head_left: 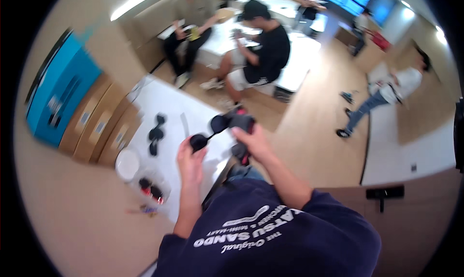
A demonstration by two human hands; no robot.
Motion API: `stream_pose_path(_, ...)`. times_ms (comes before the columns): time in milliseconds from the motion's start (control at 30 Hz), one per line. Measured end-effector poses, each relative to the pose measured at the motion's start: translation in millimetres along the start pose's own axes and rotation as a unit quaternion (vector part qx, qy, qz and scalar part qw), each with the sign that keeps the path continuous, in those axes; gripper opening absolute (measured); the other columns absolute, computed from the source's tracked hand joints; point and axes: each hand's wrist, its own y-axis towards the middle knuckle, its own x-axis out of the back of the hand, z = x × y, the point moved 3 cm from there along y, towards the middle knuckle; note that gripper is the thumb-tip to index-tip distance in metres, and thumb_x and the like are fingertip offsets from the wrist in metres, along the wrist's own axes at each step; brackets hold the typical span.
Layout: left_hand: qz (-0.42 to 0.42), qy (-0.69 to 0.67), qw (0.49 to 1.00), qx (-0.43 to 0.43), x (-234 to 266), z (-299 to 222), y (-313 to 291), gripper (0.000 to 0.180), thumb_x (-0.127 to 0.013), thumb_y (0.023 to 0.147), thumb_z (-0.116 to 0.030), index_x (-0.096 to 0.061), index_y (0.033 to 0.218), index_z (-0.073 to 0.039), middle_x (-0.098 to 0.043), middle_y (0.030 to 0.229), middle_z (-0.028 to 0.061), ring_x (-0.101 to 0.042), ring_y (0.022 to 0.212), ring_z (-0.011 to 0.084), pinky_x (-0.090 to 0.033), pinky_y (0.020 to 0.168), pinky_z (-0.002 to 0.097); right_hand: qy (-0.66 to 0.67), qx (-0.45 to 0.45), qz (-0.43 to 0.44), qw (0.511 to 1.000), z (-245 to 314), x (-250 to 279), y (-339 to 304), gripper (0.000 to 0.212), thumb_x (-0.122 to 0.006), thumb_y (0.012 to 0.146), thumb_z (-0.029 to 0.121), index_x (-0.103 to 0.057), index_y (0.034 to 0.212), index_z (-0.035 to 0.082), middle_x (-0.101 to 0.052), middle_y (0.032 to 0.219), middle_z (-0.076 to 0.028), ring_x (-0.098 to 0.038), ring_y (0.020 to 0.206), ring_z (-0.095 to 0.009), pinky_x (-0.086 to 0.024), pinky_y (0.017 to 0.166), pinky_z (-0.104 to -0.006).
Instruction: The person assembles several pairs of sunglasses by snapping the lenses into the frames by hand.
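Observation:
Over the table's right edge, I hold a black piece with two round discs (218, 124) joined by a thin bar; blur hides its exact kind. My left hand (190, 161) pinches its nearer disc between the fingertips. My right hand (253, 141) is closed around a dark grey, soft-looking thing with pinkish-red parts (245, 123), right beside the far disc. Whether the two pieces are joined, I cannot tell. A lower dark part with a red edge (240, 151) hangs below the right hand.
On the white table (169, 103) lie several dark rounded pieces (155, 134), a white round lid-like thing (127, 164) and a clear bag with black and red items (152, 187). Cardboard boxes (99, 122) and a blue box (63, 91) stand left. People (266, 50) sit beyond; another person (386, 91) is right.

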Motion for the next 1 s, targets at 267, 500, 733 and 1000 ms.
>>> stream_pose_path(267, 0.109, 0.08, 0.99, 0.035, -16.9, -15.6, -20.1, 0.035, -0.051, 0.1, -0.032, -0.055, 0.106, 0.003, -0.067, 0.092, 0.0186, -0.069, 0.076, 0.0244, -0.054, 0.07, 0.0303, 0.116, -0.001, 0.038, 0.993, 7.2, -5.3, -5.6, 0.035, -0.074, 0.085, 0.031, -0.059, 0.103, 0.004, -0.059, 0.082, -0.001, -0.053, 0.068, -0.008, -0.045, 0.059, -0.0258)
stream_pose_path(500, 0.207, 0.306, 0.929, 0.033, -15.7, -0.3, -22.9, 0.025, -0.052, 0.1, -0.022, -0.058, 0.092, 0.001, -0.063, 0.084, 0.0106, -0.062, 0.071, 0.0174, -0.051, 0.068, 0.0286, 0.203, -0.104, 0.081, 0.97, -11.6, -3.9, -17.1, 0.028, -0.073, 0.086, 0.026, -0.056, 0.098, 0.007, -0.058, 0.076, -0.002, -0.056, 0.059, -0.011, -0.046, 0.051, -0.0247)
stream_pose_path(733, 0.083, 0.505, 0.784, -0.35, -23.5, 0.1, -21.7, 0.027, -0.048, 0.1, -0.019, -0.062, 0.088, 0.001, -0.053, 0.097, 0.011, -0.049, 0.098, 0.0197, -0.042, 0.079, 0.0327, 0.18, -0.121, 0.076, 0.973, -12.1, -1.3, -13.4, 0.027, -0.073, 0.082, 0.019, -0.056, 0.1, 0.006, -0.058, 0.079, -0.002, -0.055, 0.065, -0.011, -0.045, 0.056, -0.0267)
stream_pose_path(1000, 0.112, 0.489, 0.854, -0.14, -10.2, 6.2, -19.5, 0.036, -0.044, 0.103, -0.025, -0.057, 0.082, 0.003, -0.063, 0.083, 0.0119, -0.058, 0.081, 0.0192, -0.045, 0.076, 0.0328, -0.094, 0.087, -0.195, 0.972, -25.2, 20.7, -7.4, 0.045, -0.061, 0.078, 0.001, -0.05, 0.122, 0.0, -0.056, 0.11, -0.012, -0.057, 0.097, -0.022, -0.046, 0.088, -0.0334)
